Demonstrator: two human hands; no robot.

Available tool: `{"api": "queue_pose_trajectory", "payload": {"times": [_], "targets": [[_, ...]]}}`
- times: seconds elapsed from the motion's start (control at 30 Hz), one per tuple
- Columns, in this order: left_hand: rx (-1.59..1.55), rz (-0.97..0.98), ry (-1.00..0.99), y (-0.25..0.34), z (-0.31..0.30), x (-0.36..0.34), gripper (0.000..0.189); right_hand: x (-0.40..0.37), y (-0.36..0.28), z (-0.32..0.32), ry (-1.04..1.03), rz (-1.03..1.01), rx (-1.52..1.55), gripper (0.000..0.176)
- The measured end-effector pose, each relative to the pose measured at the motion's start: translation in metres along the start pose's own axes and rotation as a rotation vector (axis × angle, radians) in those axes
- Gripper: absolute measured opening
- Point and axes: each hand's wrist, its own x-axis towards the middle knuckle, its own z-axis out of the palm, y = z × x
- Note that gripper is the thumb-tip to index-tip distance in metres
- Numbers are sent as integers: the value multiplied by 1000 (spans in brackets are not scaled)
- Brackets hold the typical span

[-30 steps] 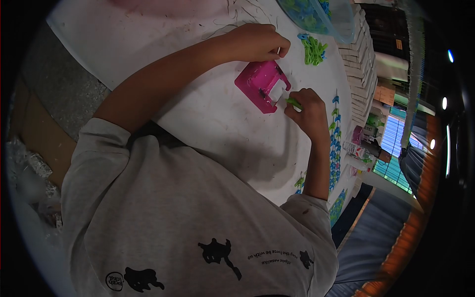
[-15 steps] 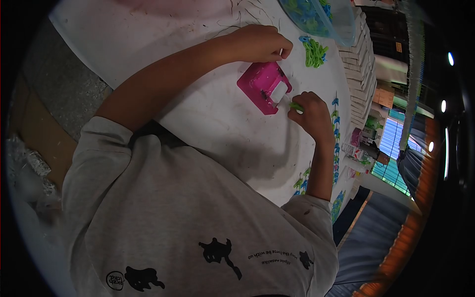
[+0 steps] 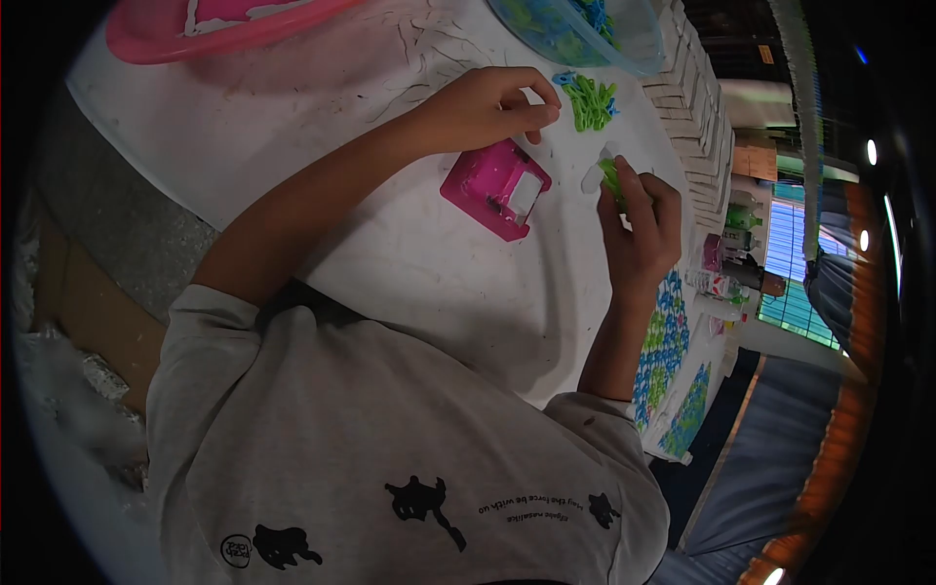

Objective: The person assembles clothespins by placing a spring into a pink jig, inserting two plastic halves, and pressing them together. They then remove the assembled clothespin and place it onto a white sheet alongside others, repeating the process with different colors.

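My right hand (image 3: 643,219) pinches a small green plastic piece (image 3: 611,179) between thumb and fingers, with whitish translucent bits showing beside it. To its left on the white table sits a magenta plastic holder (image 3: 478,190) with a white rectangular block (image 3: 526,194) at its right side. My left hand (image 3: 492,109) is over the holder's far edge, index finger bent round towards the thumb in a pinch. What is in that pinch, if anything, I cannot tell. Just beyond the hands lies a pile of green clip-like pieces (image 3: 589,105) with a few blue ones.
A pink basin (image 3: 146,39) stands at the far left, and a blue translucent basin (image 3: 639,54) of green and blue pieces at the back. Rows of blue and green pieces (image 3: 663,341) lie right of my right forearm. Stacked white sheets (image 3: 682,107) line the right side.
My right hand has drawn away from the magenta holder with the green piece, towards the pile. My left fingers have lifted off the holder's edge. The view has shifted, showing more of the pink basin.
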Motion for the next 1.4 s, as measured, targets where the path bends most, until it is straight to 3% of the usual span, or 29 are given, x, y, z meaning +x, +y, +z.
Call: {"api": "queue_pose_trajectory", "payload": {"times": [0.13, 0.23, 0.3, 0.43, 0.53, 0.63, 0.7, 0.73, 0.8, 1.0, 1.17, 1.23, 1.4], "targets": [[-277, -68, -8, 3, 1, 1, 26, -14, -6, 10, 33, 118, 181, 45], [-299, -128, -45, 16, 1, -3, 32, -25, -7, 22, 104, 87, 127, 47], [-290, -66, -83, 19, 5, -7, 36, -27, -11, 29, 252, 58, 234, 38], [-276, 8, -155, 22, 14, -11, 54, -30, -18, 35, 276, 56, 250, 35], [-295, -41, -123, 26, 16, -13, 57, -30, -22, 38, 254, 46, 285, 37], [-297, 36, -77, 23, 16, -13, 56, -26, -31, 37, 250, 114, 350, 37], [-232, 104, -58, 23, 16, -13, 56, -26, -38, 35, 245, 509, 748, 35], [-171, 171, -34, 24, 16, -13, 56, -28, -36, 36, 250, 510, 747, 35], [-156, 191, -38, 25, 18, -15, 57, -34, -34, 36, 21, 553, 695, 35], [-197, 249, -23, 19, 22, -11, 61, -36, -54, 38, 216, 881, 1106, 31], [-234, 231, -50, 17, 20, -11, 61, -38, -54, 39, 238, 907, 1114, 31], [-250, 139, -83, 22, 19, -14, 59, -39, -54, 39, 232, 906, 1108, 31], [-290, 168, -96, 17, 20, -12, 54, -39, -55, 40, 221, 902, 1117, 31]]}}
